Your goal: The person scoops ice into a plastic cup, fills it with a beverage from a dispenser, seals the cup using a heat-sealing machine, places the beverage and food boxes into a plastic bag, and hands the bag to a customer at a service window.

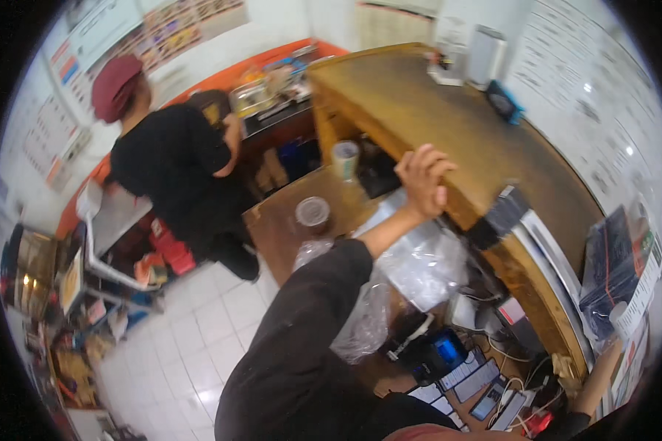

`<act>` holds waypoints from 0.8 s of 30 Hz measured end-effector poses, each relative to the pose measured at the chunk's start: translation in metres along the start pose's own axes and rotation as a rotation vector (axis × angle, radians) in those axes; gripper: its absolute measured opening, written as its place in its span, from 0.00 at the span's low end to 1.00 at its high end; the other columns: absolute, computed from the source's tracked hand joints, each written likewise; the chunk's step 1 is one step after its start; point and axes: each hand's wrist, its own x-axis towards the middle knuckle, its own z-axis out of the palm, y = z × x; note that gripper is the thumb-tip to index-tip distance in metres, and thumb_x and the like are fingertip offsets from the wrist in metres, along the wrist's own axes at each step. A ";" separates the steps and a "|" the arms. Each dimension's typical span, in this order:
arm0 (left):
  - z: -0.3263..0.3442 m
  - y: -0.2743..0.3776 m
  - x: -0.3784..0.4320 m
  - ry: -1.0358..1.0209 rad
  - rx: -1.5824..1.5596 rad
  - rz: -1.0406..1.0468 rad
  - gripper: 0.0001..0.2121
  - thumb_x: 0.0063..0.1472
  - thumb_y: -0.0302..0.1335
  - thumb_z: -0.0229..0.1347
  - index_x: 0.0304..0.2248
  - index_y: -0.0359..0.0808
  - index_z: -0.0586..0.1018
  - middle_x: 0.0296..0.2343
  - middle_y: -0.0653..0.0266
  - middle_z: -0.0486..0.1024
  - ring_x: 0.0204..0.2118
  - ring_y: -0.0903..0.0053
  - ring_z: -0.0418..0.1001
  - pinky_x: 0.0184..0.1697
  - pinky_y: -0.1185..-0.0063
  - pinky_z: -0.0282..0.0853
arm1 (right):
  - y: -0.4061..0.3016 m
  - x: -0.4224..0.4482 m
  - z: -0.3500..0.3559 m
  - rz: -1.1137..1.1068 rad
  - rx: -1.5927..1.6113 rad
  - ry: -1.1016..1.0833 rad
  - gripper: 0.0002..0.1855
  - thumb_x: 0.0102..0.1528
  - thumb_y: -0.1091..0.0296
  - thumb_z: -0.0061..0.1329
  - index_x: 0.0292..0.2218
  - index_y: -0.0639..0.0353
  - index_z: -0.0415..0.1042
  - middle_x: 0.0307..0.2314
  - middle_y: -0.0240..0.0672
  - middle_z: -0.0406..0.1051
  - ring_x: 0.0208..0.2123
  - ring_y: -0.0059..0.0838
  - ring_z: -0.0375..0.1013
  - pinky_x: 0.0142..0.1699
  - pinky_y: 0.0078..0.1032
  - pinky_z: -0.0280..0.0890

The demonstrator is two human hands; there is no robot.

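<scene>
My left hand (pixel 426 184) is at the front edge of a raised wooden counter (pixel 397 93), fingers spread and holding nothing. Whether it rests on the edge or hovers just over it is unclear. Below that arm, clear plastic bags (pixel 427 264) lie on a lower wooden desk (pixel 270 226). At the far right, my right forearm (pixel 596 380) reaches up to a dark plastic-wrapped package (pixel 609 264) and a white printed label sheet (pixel 642 289). My right hand is mostly hidden there, so its grip cannot be made out.
A person (pixel 171 149) in a maroon cap stands at an orange-edged worktop to the left. Plastic cups (pixel 313 211) stand on the lower desk. Several phones (pixel 488 399) and tangled white cables lie near my body. Black tape (pixel 499 218) wraps the counter edge. White floor tiles (pixel 198 336) show below.
</scene>
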 end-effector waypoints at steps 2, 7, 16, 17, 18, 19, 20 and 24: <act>-0.017 -0.003 -0.001 -0.016 0.023 -0.025 0.20 0.58 0.44 0.32 0.39 0.44 0.71 0.41 0.64 0.65 0.53 0.67 0.56 0.52 0.63 0.41 | 0.001 0.003 0.008 -0.030 -0.027 0.005 0.24 0.57 0.62 0.35 0.53 0.62 0.57 0.47 0.43 0.62 0.46 0.32 0.65 0.46 0.29 0.63; -0.035 -0.004 0.004 -0.172 -0.033 -0.036 0.18 0.57 0.39 0.35 0.42 0.43 0.69 0.43 0.63 0.62 0.54 0.65 0.53 0.53 0.62 0.39 | -0.029 -0.017 -0.018 -0.132 -0.112 0.162 0.22 0.59 0.63 0.31 0.52 0.63 0.58 0.47 0.41 0.62 0.47 0.32 0.65 0.48 0.29 0.62; -0.196 0.029 -0.016 -0.673 -0.731 -0.292 0.17 0.56 0.28 0.46 0.47 0.37 0.67 0.47 0.57 0.64 0.55 0.60 0.55 0.56 0.66 0.48 | -0.289 -0.217 0.007 0.096 0.035 0.702 0.14 0.58 0.71 0.34 0.43 0.66 0.68 0.43 0.46 0.65 0.45 0.37 0.66 0.49 0.33 0.63; -0.216 0.023 -0.032 -0.758 -0.760 -0.237 0.16 0.56 0.28 0.47 0.44 0.37 0.70 0.46 0.58 0.66 0.54 0.61 0.57 0.56 0.66 0.49 | -0.300 -0.239 0.008 0.007 -0.007 0.691 0.12 0.57 0.72 0.37 0.41 0.66 0.69 0.42 0.44 0.66 0.43 0.36 0.66 0.48 0.31 0.64; -0.228 0.014 -0.048 -0.850 -0.816 -0.173 0.14 0.55 0.28 0.47 0.42 0.37 0.72 0.44 0.59 0.68 0.52 0.62 0.60 0.55 0.67 0.50 | -0.310 -0.261 0.008 -0.082 -0.059 0.681 0.10 0.56 0.73 0.40 0.39 0.66 0.69 0.41 0.43 0.66 0.42 0.35 0.67 0.47 0.29 0.65; -0.239 0.006 -0.058 -0.861 -0.861 -0.223 0.10 0.55 0.28 0.47 0.36 0.37 0.74 0.41 0.59 0.69 0.50 0.63 0.62 0.54 0.67 0.52 | -0.321 -0.275 0.007 -0.318 -0.417 0.544 0.09 0.55 0.74 0.43 0.38 0.65 0.70 0.40 0.40 0.66 0.39 0.33 0.68 0.44 0.25 0.66; -0.251 -0.006 -0.067 -0.879 -0.906 -0.272 0.07 0.55 0.27 0.47 0.30 0.36 0.76 0.39 0.60 0.71 0.48 0.63 0.64 0.53 0.67 0.54 | -0.319 -0.297 0.022 -0.101 -0.150 0.594 0.07 0.55 0.74 0.42 0.36 0.64 0.69 0.39 0.39 0.66 0.41 0.32 0.67 0.44 0.22 0.65; -0.293 -0.042 -0.053 -0.676 -0.697 -0.867 0.13 0.62 0.31 0.41 0.28 0.31 0.73 0.29 0.61 0.72 0.35 0.74 0.69 0.42 0.75 0.63 | -0.381 -0.341 0.045 0.129 -0.182 0.496 0.07 0.51 0.81 0.42 0.32 0.64 0.72 0.39 0.40 0.64 0.39 0.30 0.67 0.39 0.21 0.65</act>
